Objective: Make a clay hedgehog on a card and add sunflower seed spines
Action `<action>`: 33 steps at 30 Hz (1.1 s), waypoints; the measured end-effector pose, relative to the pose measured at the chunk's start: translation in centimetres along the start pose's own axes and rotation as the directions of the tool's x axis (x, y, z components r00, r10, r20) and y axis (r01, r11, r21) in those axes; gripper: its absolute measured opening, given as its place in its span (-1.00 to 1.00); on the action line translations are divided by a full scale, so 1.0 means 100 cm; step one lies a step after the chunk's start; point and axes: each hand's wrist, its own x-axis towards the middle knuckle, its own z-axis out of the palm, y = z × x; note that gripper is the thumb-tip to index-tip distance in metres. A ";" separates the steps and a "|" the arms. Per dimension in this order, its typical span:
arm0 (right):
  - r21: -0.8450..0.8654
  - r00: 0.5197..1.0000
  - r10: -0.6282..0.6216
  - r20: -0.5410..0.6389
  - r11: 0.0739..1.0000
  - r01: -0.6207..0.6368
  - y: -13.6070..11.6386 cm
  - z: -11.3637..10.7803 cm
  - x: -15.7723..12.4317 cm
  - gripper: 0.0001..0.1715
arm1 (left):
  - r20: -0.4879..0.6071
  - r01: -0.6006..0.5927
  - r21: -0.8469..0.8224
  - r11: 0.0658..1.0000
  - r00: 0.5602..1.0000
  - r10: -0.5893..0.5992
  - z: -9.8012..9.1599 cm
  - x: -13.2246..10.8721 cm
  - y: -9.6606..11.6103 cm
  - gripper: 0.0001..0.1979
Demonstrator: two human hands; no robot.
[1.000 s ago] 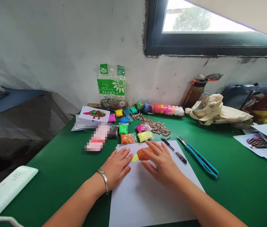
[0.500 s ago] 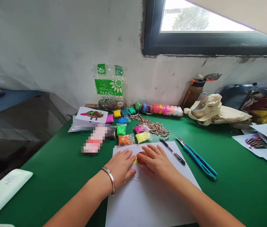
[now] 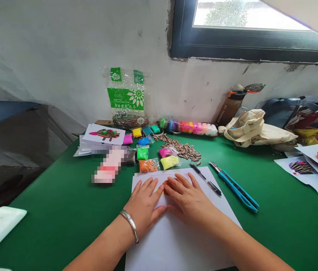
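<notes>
The left grip (image 3: 144, 207) and right grip (image 3: 185, 197) are lying open, pressing on white paper (image 3: 176, 248), orange clay (image 3: 165, 183) showing between them; uneven pressure is risking smearing.

Soft orange modelling clay (image 3: 165, 184) and a smaller piece of yellow modelling clay (image 3: 155, 191), both largely hidden, lie on a white paper sheet (image 3: 176, 248), between the left hand (image 3: 143, 205) and right hand (image 3: 188, 199), each spread flat.
</notes>
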 end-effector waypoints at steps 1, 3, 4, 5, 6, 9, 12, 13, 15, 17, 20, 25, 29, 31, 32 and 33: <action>-0.002 1.000 0.008 0.001 1.000 -0.008 0.000 -0.002 0.000 -0.49 | 0.005 0.004 -0.002 1.000 1.000 -0.004 -0.001 0.000 0.001 -0.44; 0.001 0.999 0.042 -0.011 0.999 -0.042 0.001 -0.009 0.000 -0.53 | 0.001 0.008 -0.006 1.000 1.000 -0.008 -0.003 0.000 0.002 -0.44; 0.001 0.997 0.067 -0.025 0.998 -0.067 0.002 -0.013 0.000 -0.56 | -0.003 0.009 -0.007 1.000 1.000 -0.009 -0.004 0.000 0.003 -0.43; -0.001 0.995 0.091 -0.042 0.996 -0.092 0.003 -0.018 0.000 -0.59 | -0.006 0.009 -0.007 1.000 1.000 -0.009 -0.004 0.001 0.003 -0.43; -0.004 0.992 0.111 -0.056 0.994 -0.111 0.004 -0.021 -0.001 -0.62 | -0.006 0.011 -0.007 1.000 1.000 -0.011 -0.004 0.001 0.004 -0.43; -0.019 0.989 0.132 -0.064 0.991 -0.134 0.007 -0.027 -0.001 -0.70 | -0.001 0.024 -0.004 1.000 1.000 -0.024 -0.004 0.003 0.006 -0.45; -0.034 0.991 0.126 -0.040 0.991 -0.127 0.011 -0.026 -0.002 -0.72 | 0.004 0.034 0.003 0.999 0.999 -0.034 -0.003 0.005 0.005 -0.47; -0.035 0.992 0.124 -0.035 0.992 -0.125 0.013 -0.026 -0.003 -0.72 | 0.000 0.031 0.003 1.000 1.000 -0.031 -0.002 0.005 0.005 -0.47; -0.029 0.992 0.118 -0.040 0.992 -0.119 0.018 -0.028 -0.004 -0.71 | -0.022 0.015 -0.005 1.000 1.000 -0.015 0.001 0.003 0.002 -0.45; -0.016 0.993 0.107 -0.039 0.994 -0.108 0.022 -0.033 -0.005 -0.72 | -0.044 -0.001 -0.014 1.000 0.999 0.001 0.005 0.002 -0.001 -0.40; 0.023 0.997 0.073 0.011 0.997 -0.073 0.026 -0.043 -0.009 -0.77 | -0.038 -0.019 -0.010 1.000 0.999 0.018 0.009 0.001 -0.006 -0.36; 0.052 0.998 0.069 0.008 0.996 -0.069 0.033 -0.050 -0.015 -0.75 | -0.032 -0.058 -0.004 0.998 0.998 0.058 0.006 0.003 -0.013 -0.39; 0.048 0.997 0.079 0.006 0.996 -0.080 0.031 -0.046 -0.014 -0.73 | -0.033 -0.059 -0.009 0.998 0.998 0.059 0.003 0.004 -0.017 -0.38; 0.058 0.997 0.067 0.025 0.996 -0.068 0.027 -0.044 -0.011 -0.73 | -0.052 -0.066 -0.014 0.998 0.996 0.066 0.003 0.004 -0.018 -0.38; 0.062 0.997 0.064 0.033 0.996 -0.066 0.025 -0.043 -0.010 -0.73 | -0.059 -0.067 -0.018 0.998 0.996 0.066 0.004 0.004 -0.019 -0.38; 0.063 0.997 0.065 0.040 0.996 -0.067 0.022 -0.043 -0.009 -0.73 | -0.059 -0.067 -0.022 0.998 0.996 0.066 0.004 0.004 -0.019 -0.37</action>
